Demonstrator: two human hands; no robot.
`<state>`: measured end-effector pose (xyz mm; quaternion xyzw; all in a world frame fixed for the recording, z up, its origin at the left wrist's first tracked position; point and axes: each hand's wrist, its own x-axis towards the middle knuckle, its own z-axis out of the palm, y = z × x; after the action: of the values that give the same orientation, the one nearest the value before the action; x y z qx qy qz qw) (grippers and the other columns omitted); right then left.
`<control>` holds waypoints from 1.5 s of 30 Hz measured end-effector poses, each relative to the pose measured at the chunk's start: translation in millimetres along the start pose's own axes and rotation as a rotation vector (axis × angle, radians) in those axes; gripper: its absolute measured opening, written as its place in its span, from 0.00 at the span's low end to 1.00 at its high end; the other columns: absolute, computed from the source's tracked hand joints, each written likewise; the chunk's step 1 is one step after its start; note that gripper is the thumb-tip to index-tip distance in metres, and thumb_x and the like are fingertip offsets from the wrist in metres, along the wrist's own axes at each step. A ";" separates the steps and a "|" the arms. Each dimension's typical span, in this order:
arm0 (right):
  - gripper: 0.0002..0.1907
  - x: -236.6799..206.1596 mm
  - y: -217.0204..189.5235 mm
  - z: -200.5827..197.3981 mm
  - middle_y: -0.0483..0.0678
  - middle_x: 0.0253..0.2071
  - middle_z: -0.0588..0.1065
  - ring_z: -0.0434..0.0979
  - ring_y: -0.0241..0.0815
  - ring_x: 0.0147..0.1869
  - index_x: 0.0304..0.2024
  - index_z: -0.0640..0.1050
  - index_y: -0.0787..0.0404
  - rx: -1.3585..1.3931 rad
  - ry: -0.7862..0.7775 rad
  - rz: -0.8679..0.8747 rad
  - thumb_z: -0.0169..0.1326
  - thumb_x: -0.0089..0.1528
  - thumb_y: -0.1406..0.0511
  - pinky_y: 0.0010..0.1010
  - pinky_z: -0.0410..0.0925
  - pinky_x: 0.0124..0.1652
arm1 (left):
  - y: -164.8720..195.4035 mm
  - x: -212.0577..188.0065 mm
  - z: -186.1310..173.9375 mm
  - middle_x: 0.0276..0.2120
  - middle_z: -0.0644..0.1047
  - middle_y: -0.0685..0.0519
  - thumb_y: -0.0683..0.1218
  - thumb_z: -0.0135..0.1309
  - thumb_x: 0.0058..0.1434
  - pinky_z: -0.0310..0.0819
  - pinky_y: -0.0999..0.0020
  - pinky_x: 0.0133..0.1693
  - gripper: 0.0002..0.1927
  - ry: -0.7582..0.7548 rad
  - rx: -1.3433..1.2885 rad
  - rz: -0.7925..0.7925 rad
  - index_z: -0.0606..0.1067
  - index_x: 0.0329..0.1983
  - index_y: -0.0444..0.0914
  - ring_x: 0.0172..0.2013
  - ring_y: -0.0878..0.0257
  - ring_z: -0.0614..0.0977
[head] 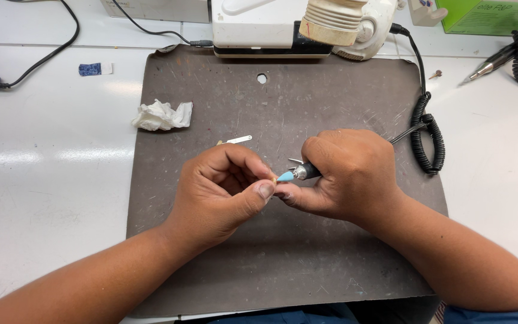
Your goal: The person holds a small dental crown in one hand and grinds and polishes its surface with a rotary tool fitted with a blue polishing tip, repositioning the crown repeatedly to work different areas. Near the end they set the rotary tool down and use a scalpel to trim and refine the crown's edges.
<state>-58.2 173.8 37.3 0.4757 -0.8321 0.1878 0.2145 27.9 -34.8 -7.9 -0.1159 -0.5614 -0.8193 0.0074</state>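
At frame centre, the right hand (349,177) is gripping a rotary handpiece (303,173). The left hand (226,189) is pinching a tiny piece (273,178) against its blue tip (285,176).

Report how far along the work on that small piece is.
Done: the rotary tool is set up, its coiled cord running to the white machine, with the dark mat laid down. In hand: the left hand pinches a small pale piece while the right hand holds the tool's blue tip against it. Left: how much polishing remains cannot be told; the piece is mostly hidden by fingers.
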 end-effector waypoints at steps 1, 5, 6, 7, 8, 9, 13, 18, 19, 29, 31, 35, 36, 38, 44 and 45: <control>0.33 0.0 -0.2 -0.1 0.44 0.13 0.63 0.63 0.41 0.16 0.17 0.69 0.56 0.001 0.002 -0.002 0.57 0.58 0.39 0.34 0.55 0.20 | 0.6 0.1 0.2 0.37 0.80 0.51 0.38 0.60 0.65 0.79 0.75 0.38 0.05 -0.002 -0.011 -0.002 0.74 0.41 0.37 0.36 0.71 0.80; 0.32 -0.4 -0.4 -0.6 0.44 0.14 0.63 0.64 0.41 0.17 0.18 0.69 0.56 0.013 0.001 -0.010 0.57 0.59 0.39 0.35 0.56 0.20 | 2.1 0.1 0.5 0.37 0.80 0.52 0.38 0.59 0.66 0.78 0.76 0.37 0.06 -0.006 -0.033 0.000 0.74 0.42 0.37 0.36 0.72 0.80; 0.32 -0.9 -0.5 -1.0 0.44 0.15 0.64 0.64 0.41 0.18 0.18 0.70 0.56 0.020 -0.003 -0.008 0.57 0.59 0.39 0.35 0.56 0.21 | 2.2 0.1 0.9 0.37 0.80 0.52 0.38 0.59 0.66 0.78 0.76 0.37 0.06 -0.007 -0.034 -0.002 0.74 0.43 0.37 0.36 0.72 0.80; 0.32 -1.4 0.0 -1.3 0.44 0.15 0.64 0.65 0.42 0.18 0.18 0.70 0.56 0.012 -0.002 -0.012 0.57 0.59 0.40 0.35 0.57 0.21 | 1.9 0.5 1.5 0.38 0.80 0.52 0.38 0.59 0.66 0.78 0.76 0.38 0.06 -0.011 -0.032 -0.007 0.74 0.42 0.37 0.37 0.72 0.80; 0.31 -1.6 0.0 -1.2 0.44 0.16 0.65 0.66 0.42 0.19 0.19 0.70 0.56 0.004 0.000 -0.017 0.57 0.59 0.40 0.35 0.57 0.21 | 2.2 0.5 1.5 0.38 0.80 0.52 0.38 0.59 0.66 0.78 0.76 0.38 0.06 -0.015 -0.030 -0.012 0.74 0.42 0.37 0.37 0.71 0.81; 0.31 -1.7 0.4 -1.0 0.45 0.16 0.65 0.66 0.43 0.19 0.19 0.70 0.56 -0.003 0.003 -0.022 0.57 0.59 0.40 0.35 0.57 0.22 | 2.3 0.8 1.4 0.38 0.80 0.51 0.38 0.59 0.66 0.79 0.76 0.38 0.06 -0.019 -0.027 -0.016 0.74 0.42 0.37 0.38 0.71 0.81; 0.31 -2.0 1.0 -0.8 0.46 0.16 0.65 0.66 0.44 0.19 0.18 0.70 0.57 0.006 -0.007 -0.002 0.57 0.58 0.40 0.36 0.58 0.22 | 2.1 2.1 1.8 0.38 0.80 0.51 0.38 0.59 0.66 0.79 0.75 0.39 0.06 -0.012 -0.013 -0.013 0.74 0.42 0.37 0.38 0.71 0.81; 0.32 -1.9 1.6 0.1 0.46 0.15 0.64 0.66 0.45 0.19 0.18 0.69 0.57 0.004 -0.004 0.006 0.58 0.57 0.40 0.37 0.58 0.21 | 1.7 2.7 1.5 0.38 0.80 0.51 0.39 0.60 0.66 0.78 0.75 0.39 0.06 -0.015 -0.004 -0.010 0.74 0.42 0.37 0.38 0.71 0.81; 0.32 -2.0 1.8 0.2 0.46 0.16 0.65 0.66 0.44 0.19 0.18 0.69 0.57 0.007 -0.001 -0.001 0.58 0.57 0.40 0.37 0.58 0.21 | 1.7 2.7 1.4 0.38 0.80 0.51 0.39 0.60 0.66 0.79 0.75 0.39 0.06 -0.018 -0.006 -0.008 0.74 0.42 0.37 0.38 0.71 0.81; 0.32 -2.2 1.9 -1.7 0.46 0.15 0.64 0.65 0.44 0.18 0.17 0.68 0.57 0.002 0.009 -0.005 0.59 0.57 0.40 0.36 0.57 0.21 | 3.2 2.9 3.3 0.38 0.80 0.51 0.39 0.60 0.66 0.79 0.75 0.39 0.06 -0.021 -0.030 -0.022 0.74 0.42 0.37 0.38 0.71 0.81; 0.32 -1.9 0.9 -1.5 0.46 0.16 0.64 0.66 0.44 0.19 0.18 0.68 0.57 0.003 0.008 -0.004 0.58 0.57 0.40 0.36 0.58 0.21 | 3.9 2.2 2.1 0.38 0.80 0.51 0.39 0.61 0.66 0.79 0.75 0.39 0.06 -0.020 -0.026 -0.021 0.75 0.41 0.36 0.38 0.71 0.81; 0.32 -1.9 0.6 -1.3 0.46 0.16 0.65 0.66 0.44 0.19 0.18 0.69 0.57 0.022 0.006 -0.006 0.58 0.58 0.40 0.36 0.58 0.21 | 3.2 2.3 1.3 0.38 0.80 0.52 0.39 0.61 0.65 0.79 0.75 0.39 0.06 -0.024 -0.019 -0.015 0.74 0.41 0.37 0.39 0.71 0.82; 0.32 -1.7 0.9 -1.0 0.45 0.16 0.65 0.66 0.44 0.19 0.18 0.69 0.57 0.027 0.010 -0.014 0.58 0.58 0.40 0.36 0.58 0.22 | 3.1 2.5 1.0 0.38 0.80 0.52 0.39 0.60 0.65 0.79 0.75 0.40 0.06 -0.031 -0.031 -0.017 0.74 0.41 0.37 0.39 0.71 0.82; 0.32 -1.2 1.4 -0.4 0.46 0.15 0.64 0.66 0.44 0.18 0.17 0.68 0.57 0.014 0.004 0.002 0.59 0.57 0.40 0.37 0.57 0.21 | 2.9 3.8 1.0 0.38 0.80 0.51 0.39 0.61 0.65 0.79 0.75 0.38 0.06 -0.012 -0.002 -0.028 0.74 0.41 0.37 0.38 0.71 0.81; 0.31 0.1 -1.3 -1.8 0.46 0.16 0.65 0.67 0.45 0.20 0.18 0.68 0.57 0.007 0.009 -0.001 0.60 0.57 0.40 0.37 0.58 0.22 | 5.8 1.5 0.5 0.38 0.80 0.51 0.38 0.60 0.65 0.79 0.76 0.39 0.06 -0.015 0.002 -0.026 0.74 0.41 0.37 0.38 0.71 0.82; 0.32 0.5 -2.0 -1.8 0.46 0.16 0.65 0.66 0.45 0.19 0.18 0.68 0.57 0.010 0.003 0.013 0.60 0.56 0.40 0.37 0.58 0.21 | 6.2 1.1 0.1 0.38 0.81 0.51 0.38 0.60 0.64 0.80 0.76 0.38 0.06 -0.007 0.016 -0.032 0.74 0.41 0.37 0.38 0.71 0.82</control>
<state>-56.3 173.4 39.3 0.4710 -0.8339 0.1941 0.2122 27.8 -36.8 -1.9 -0.1097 -0.5697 -0.8145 -0.0065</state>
